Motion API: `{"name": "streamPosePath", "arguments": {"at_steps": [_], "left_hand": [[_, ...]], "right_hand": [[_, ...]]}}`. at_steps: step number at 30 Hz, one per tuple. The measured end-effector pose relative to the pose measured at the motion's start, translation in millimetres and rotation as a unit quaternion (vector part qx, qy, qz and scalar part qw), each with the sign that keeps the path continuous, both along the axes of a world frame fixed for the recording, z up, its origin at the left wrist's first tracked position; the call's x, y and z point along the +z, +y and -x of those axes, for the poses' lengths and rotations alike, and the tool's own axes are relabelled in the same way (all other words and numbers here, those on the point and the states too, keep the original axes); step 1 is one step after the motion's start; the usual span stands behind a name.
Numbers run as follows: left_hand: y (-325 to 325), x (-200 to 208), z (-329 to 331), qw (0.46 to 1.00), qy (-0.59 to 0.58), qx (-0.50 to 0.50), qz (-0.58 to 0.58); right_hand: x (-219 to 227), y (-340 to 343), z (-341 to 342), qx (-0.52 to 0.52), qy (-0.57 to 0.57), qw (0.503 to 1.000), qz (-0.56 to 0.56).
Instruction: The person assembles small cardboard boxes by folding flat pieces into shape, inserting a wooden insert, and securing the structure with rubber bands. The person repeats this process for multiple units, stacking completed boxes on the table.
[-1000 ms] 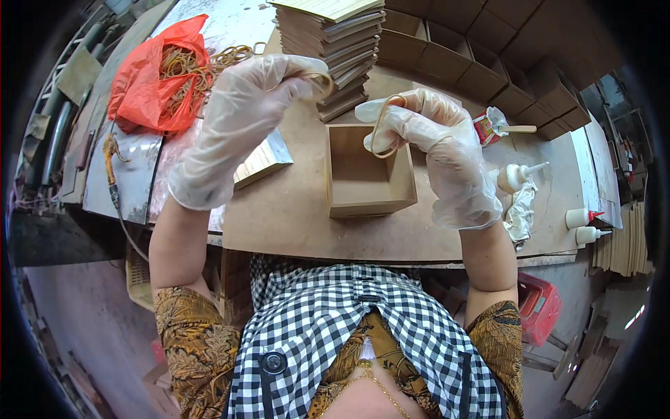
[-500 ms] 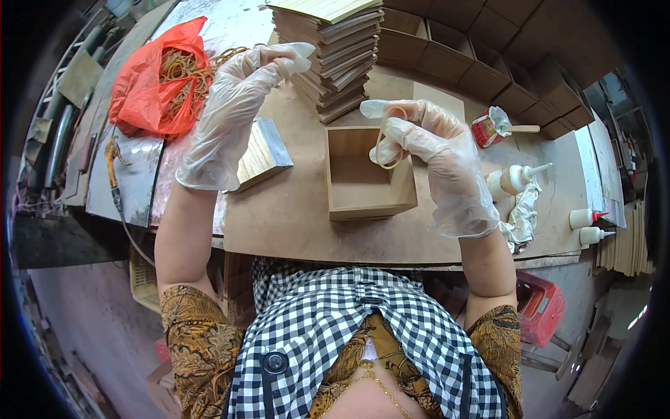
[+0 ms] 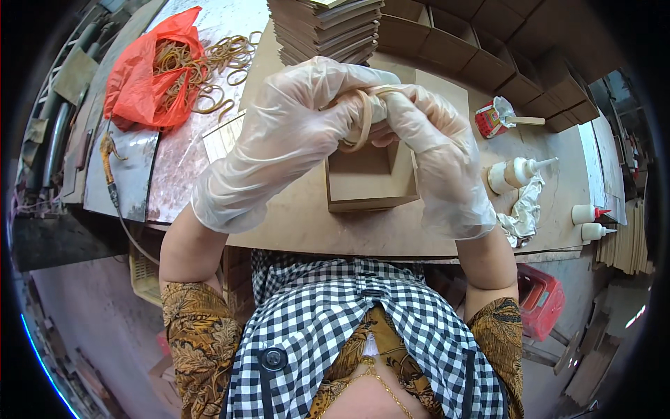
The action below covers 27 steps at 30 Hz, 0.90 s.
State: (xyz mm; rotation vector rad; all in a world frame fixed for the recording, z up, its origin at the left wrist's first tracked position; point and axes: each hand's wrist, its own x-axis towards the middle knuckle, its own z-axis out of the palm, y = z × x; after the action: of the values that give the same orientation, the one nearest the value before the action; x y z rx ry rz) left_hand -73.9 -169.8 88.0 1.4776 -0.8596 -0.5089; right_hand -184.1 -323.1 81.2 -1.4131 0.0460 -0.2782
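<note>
Both my hands wear thin translucent gloves and meet above an open wooden box (image 3: 371,204). A tan rubber band (image 3: 365,126) hangs as a loop between them. Fingers of my left hand (image 3: 296,115) are closed around one side of the band. My right hand (image 3: 436,129) pinches at the band's upper end, its fingertips touching the left ones. The exact grip is partly hidden by the gloves. Below the hands, the box stands on the brown board with its open side up, its far part covered by my fingers.
A tall stack of thin wooden panels (image 3: 324,35) stands behind my hands. Left is a red plastic bag (image 3: 129,98) with rubber bands spilling out. At the right are a glue bottle (image 3: 513,174), a crumpled cloth (image 3: 523,216) and a small tub (image 3: 490,120). Several boxes (image 3: 450,49) line the back.
My left hand has come right and down to meet my right hand. The rubber band, earlier only in my right hand, is now held between both.
</note>
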Motion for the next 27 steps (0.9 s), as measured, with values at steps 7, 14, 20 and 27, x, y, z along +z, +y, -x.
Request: {"name": "streamPosePath", "arguments": {"at_steps": [7,14,20,27], "left_hand": [[-2,-12,9,0.984,-0.127,0.106,0.057],[-3,-13,15,0.966,-0.221,0.114,0.073],[14,5,16,0.996,0.081,-0.006,0.031],[25,4,35,0.954,0.231,-0.166,0.099]], "right_hand": [[5,18,11,0.003,-0.007,0.998,-0.068],[6,17,10,-0.029,0.018,0.998,0.061],[1,2,17,-0.116,-0.001,0.949,0.294],[2,-4,8,-0.176,-0.062,0.829,0.528]]}}
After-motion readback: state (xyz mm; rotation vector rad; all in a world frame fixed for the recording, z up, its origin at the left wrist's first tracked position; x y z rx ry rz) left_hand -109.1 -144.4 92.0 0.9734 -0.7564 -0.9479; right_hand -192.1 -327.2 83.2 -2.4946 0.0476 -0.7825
